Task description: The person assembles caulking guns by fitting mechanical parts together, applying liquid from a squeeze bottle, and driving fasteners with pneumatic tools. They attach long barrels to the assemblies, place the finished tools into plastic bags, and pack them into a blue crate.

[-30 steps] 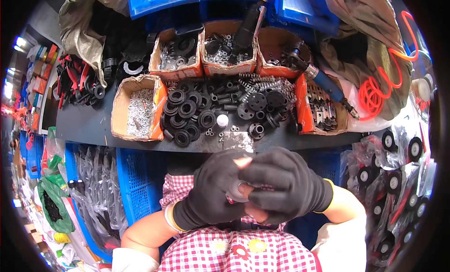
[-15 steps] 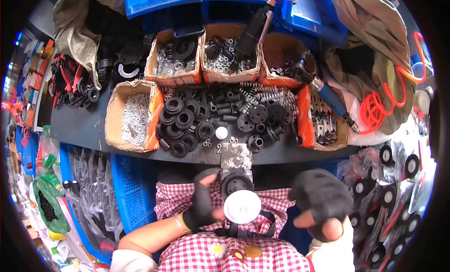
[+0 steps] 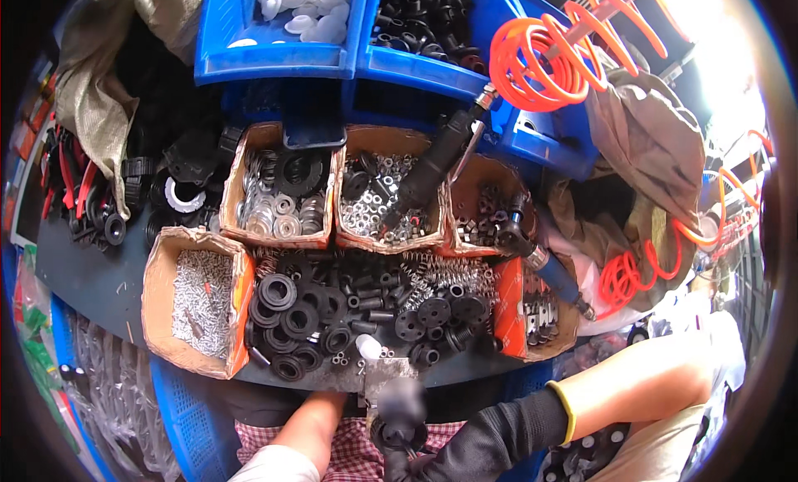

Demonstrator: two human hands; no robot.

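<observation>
My right hand (image 3: pixel 449 457), in a black fingerless glove with a yellow cuff, is at the lower edge beside a metal fixture (image 3: pixel 391 371). Its fingers curl round something by a thin shiny metal piece, which I cannot make out. A black round part (image 3: pixel 399 432) sits on the fixture, with a blurred dark knob-like shape above it. My left forearm (image 3: pixel 309 436) runs up to the bench's front edge, where the left hand is hidden. A small white cap (image 3: pixel 368 346) lies just behind the fixture, near black rings (image 3: pixel 299 318).
Cardboard boxes hold screws (image 3: pixel 202 307), washers (image 3: pixel 287 220), nuts (image 3: pixel 366 204) and small metal parts (image 3: pixel 540 320). Springs (image 3: pixel 453 274) and black discs (image 3: pixel 434 312) cover the bench middle. Blue bins (image 3: pixel 283 62) stand behind. A pneumatic driver (image 3: pixel 436 162) hangs from an orange coiled hose (image 3: pixel 532 62).
The view has tilted up, bringing the blue bins in. My left hand has moved forward under the bench edge; my right has come in to the fixture. The large white disc no longer shows.
</observation>
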